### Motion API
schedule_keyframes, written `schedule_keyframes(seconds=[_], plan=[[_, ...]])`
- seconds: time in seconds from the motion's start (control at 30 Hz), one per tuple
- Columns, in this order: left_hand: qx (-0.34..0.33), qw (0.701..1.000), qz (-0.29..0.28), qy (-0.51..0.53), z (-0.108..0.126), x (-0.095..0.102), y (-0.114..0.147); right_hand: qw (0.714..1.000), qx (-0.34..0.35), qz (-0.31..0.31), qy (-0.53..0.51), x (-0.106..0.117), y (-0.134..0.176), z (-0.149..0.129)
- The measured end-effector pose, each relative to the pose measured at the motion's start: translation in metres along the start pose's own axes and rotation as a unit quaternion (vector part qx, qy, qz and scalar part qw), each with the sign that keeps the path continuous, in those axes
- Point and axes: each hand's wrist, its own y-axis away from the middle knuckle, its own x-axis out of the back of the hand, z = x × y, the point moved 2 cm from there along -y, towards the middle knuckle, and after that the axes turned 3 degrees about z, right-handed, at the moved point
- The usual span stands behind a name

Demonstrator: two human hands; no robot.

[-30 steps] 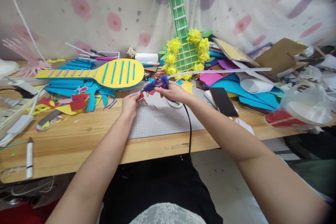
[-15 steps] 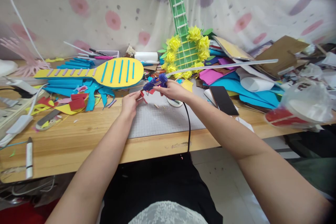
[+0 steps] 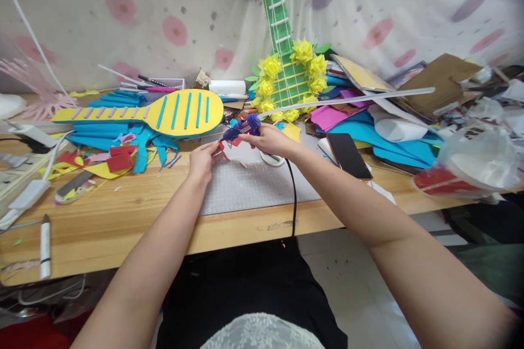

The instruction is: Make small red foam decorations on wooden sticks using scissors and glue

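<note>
My right hand [image 3: 268,139] is wrapped round a blue hot glue gun [image 3: 241,128], with a long clear glue stick [image 3: 352,100] jutting from its back to the right. The gun's nozzle points left and down towards my left hand [image 3: 202,159]. Between the fingertips of my left hand is a small red paper piece [image 3: 223,151], partly hidden by them. Both hands are above the grey cutting mat [image 3: 254,191]. From the gun a black cord [image 3: 293,196] runs down over the table's front edge.
A yellow paper instrument [image 3: 184,114] with blue strips lies at the left on blue paper. Behind the mat stands a green paper guitar [image 3: 282,38] with yellow flowers. A black phone [image 3: 349,156], paper sheets and a plastic-wrapped bucket [image 3: 462,169] are at the right. A marker [image 3: 45,248] lies front left.
</note>
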Motion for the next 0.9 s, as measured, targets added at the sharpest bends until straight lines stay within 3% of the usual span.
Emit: schedule_keyframes(seconds=[0.9], plan=[[-0.003, 1.000, 0.002, -0.008, -0.0001, 0.0021, -0.0027, 0.999, 0.020, -0.009, 0.039, 0.0036, 0.0044, 0.0000]])
